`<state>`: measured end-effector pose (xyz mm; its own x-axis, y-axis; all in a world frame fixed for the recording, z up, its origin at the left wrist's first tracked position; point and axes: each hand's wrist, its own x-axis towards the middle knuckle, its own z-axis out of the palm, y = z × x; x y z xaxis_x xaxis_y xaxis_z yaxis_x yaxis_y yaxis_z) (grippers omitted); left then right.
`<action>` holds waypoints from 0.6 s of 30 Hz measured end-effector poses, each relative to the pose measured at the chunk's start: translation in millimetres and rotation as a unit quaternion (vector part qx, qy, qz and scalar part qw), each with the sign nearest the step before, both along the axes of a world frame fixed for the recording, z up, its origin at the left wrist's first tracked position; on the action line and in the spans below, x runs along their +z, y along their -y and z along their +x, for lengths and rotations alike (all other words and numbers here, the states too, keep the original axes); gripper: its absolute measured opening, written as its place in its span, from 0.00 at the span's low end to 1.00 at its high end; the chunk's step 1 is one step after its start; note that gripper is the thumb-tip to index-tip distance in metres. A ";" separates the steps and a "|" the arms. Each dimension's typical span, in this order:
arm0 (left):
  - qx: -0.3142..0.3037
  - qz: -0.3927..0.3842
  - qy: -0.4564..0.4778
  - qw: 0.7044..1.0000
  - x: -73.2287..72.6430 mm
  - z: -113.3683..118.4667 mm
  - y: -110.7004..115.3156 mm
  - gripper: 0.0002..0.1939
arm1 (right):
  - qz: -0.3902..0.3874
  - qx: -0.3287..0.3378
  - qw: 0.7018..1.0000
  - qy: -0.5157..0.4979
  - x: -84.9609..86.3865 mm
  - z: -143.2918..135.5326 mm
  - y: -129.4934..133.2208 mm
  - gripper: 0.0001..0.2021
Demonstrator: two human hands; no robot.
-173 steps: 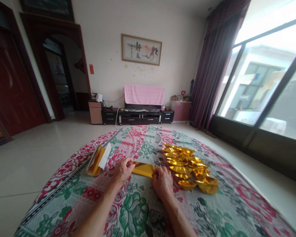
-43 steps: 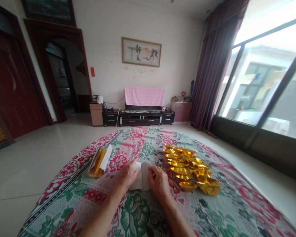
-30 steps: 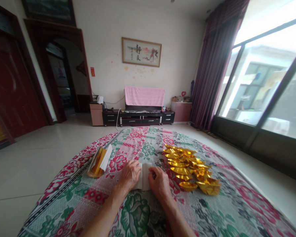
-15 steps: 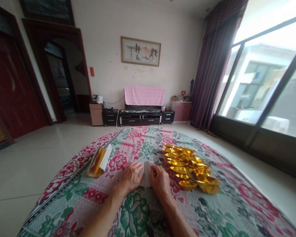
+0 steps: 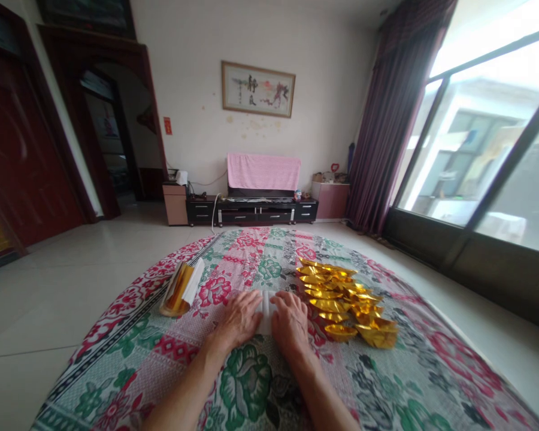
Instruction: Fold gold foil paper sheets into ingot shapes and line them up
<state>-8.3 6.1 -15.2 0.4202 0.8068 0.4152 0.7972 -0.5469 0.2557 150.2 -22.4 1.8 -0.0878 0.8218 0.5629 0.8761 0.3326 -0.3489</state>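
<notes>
A narrow piece of pale paper (image 5: 265, 314) with a crease down its length lies flat on the cloth between my hands. My left hand (image 5: 241, 316) holds its left edge, fingertips at the far end and thumb nearer me. On the right edge, my right hand (image 5: 290, 317) presses with bent fingers; its thumb is mostly hidden. Just right of that hand stand several folded gold-foil paper ingots (image 5: 336, 299) in overlapping rows. Off to the left rests a curled stack of gold-and-white foil paper sheets (image 5: 179, 290).
A patterned floral cloth (image 5: 247, 383) covers the round table under everything. Beyond it, a low black cabinet (image 5: 256, 215) stands against the wall, with a pink cloth (image 5: 264, 172) draped above. A large window (image 5: 489, 149) with a purple curtain (image 5: 386, 131) is at right.
My right hand's fingers have gone from curled in to more stretched forward along the paper. My left hand stays nearly in place. The view has shifted slightly.
</notes>
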 end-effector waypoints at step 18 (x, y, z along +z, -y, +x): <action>0.004 0.008 -0.007 1.000 16.8 0.3 4.9 0.11 | -0.043 0.053 0.997 -0.042 -6.4 -1.3 1.9 0.15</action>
